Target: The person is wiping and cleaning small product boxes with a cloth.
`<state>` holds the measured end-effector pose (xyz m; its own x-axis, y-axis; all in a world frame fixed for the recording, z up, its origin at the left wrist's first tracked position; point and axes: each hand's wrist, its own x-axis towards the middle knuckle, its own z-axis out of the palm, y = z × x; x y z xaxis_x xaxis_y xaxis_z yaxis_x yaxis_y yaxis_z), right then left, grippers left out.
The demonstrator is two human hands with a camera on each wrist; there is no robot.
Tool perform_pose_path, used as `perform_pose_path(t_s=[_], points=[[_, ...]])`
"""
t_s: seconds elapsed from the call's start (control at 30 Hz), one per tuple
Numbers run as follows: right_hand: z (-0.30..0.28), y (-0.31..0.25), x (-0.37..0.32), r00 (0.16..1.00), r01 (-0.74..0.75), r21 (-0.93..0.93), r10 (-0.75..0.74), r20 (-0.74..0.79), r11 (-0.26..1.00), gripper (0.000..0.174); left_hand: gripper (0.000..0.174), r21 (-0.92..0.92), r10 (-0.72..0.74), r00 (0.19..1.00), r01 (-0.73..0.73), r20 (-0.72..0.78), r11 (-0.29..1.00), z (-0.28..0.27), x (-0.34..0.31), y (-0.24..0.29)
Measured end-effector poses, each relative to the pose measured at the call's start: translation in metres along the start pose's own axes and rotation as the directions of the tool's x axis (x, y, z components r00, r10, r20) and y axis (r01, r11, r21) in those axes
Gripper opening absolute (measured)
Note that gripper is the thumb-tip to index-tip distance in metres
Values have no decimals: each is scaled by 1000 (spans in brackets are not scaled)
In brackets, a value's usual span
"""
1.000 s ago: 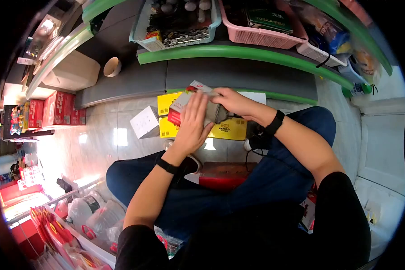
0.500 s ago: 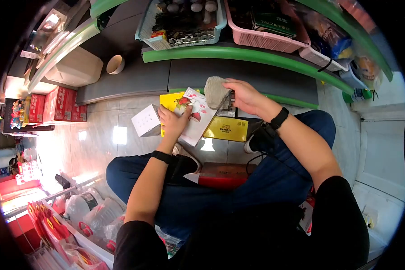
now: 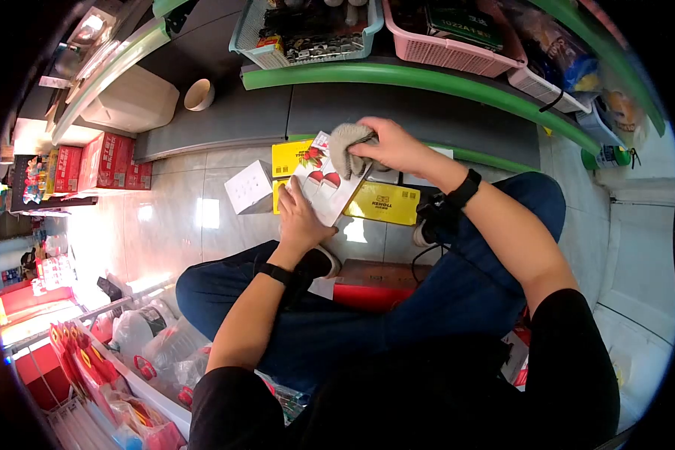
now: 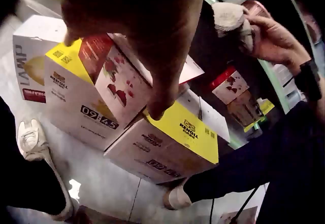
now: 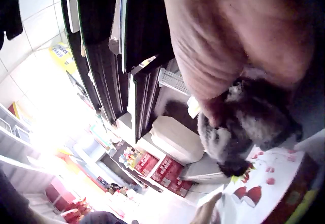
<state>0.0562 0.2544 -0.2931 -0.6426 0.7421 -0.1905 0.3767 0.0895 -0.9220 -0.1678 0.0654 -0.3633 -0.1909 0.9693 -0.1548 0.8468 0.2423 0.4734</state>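
Note:
A white box with red fruit pictures (image 3: 328,184) tilts above yellow-topped boxes (image 3: 382,202). My left hand (image 3: 301,223) grips its near left side, thumb at the lower corner; in the left wrist view that hand (image 4: 157,41) reaches down over the printed box (image 4: 121,84). A grey-beige cloth (image 3: 345,150) is pinched in my right hand (image 3: 397,152) at the box's upper right. The right wrist view shows the cloth (image 5: 244,127) bunched beneath the fingers, close to the printed face (image 5: 259,183); whether they touch is unclear there.
A white box (image 3: 248,187) stands left of the yellow ones. Behind runs a grey shelf (image 3: 405,124) with a green edge, a cup (image 3: 199,95) and baskets (image 3: 457,56) above. A red box (image 3: 371,285) lies between the legs, a cable beside it.
The printed box, first under both hands, has its fruit-printed face uncovered. The left hand has shifted to its lower left side. The cloth, hanging beside the box half a second ago, is bunched over its upper right.

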Motion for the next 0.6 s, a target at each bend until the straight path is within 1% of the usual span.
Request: perform_pose_path(t_s=[0.03, 0.07, 0.1, 0.13, 0.17, 0.2, 0.23, 0.27, 0.3, 0.37, 0.4, 0.5, 0.53, 0.6], points=[[-1, -1, 1, 1000, -8, -123, 11, 24, 992, 43, 147, 16, 13, 1000, -12, -21, 1000, -10, 0, 8], [4, 0, -4, 995, 42, -87, -49, -82, 995, 46, 146, 33, 29, 999, -27, -43, 999, -18, 2, 15], [-2, -7, -5, 995, -65, -168, 51, -86, 984, 50, 144, 51, 47, 997, -44, -62, 998, -26, 4, 22], [-11, -19, -8, 983, -173, -244, 153, -97, 954, 54, 139, 31, 133, 983, -130, -130, 991, -36, 7, 29], [-17, -25, -9, 960, -278, -316, 254, -116, 907, 58, 138, -20, 195, 967, -201, -167, 979, -45, 10, 34], [-20, -24, -12, 951, -297, -335, 248, -182, 894, 64, 137, -71, 251, 946, -271, -207, 960, -51, 15, 39], [-21, -17, -12, 958, -244, -368, 165, -233, 897, 64, 136, -120, 301, 920, -338, -250, 934, -55, 18, 40], [-21, -3, -9, 958, -190, -405, 77, -278, 894, 64, 144, -103, 322, 918, -352, -231, 930, -58, 20, 38], [-18, 8, -6, 949, -135, -444, -13, -315, 886, 64, 144, -122, 327, 912, -365, -249, 923, -56, 22, 37], [-5, 22, -8, 950, -114, -534, -66, -306, 838, 59, 145, -156, 341, 894, -396, -291, 905, -48, 28, 35], [0, 20, -11, 949, -104, -577, -92, -301, 810, 57, 147, -124, 327, 903, -372, -279, 920, -45, 28, 38], [6, 13, -16, 990, -48, -613, -43, -134, 788, 55, 149, -74, 372, 893, -401, -253, 913, -44, 35, 38], [5, -7, -18, 995, -92, -612, 44, -93, 786, 57, 149, -81, 379, 889, -410, -256, 908, -46, 36, 40], [17, -10, -22, 995, 45, -364, -76, -70, 930, 59, 147, -97, 387, 884, -423, -264, 901, -49, 37, 44]])
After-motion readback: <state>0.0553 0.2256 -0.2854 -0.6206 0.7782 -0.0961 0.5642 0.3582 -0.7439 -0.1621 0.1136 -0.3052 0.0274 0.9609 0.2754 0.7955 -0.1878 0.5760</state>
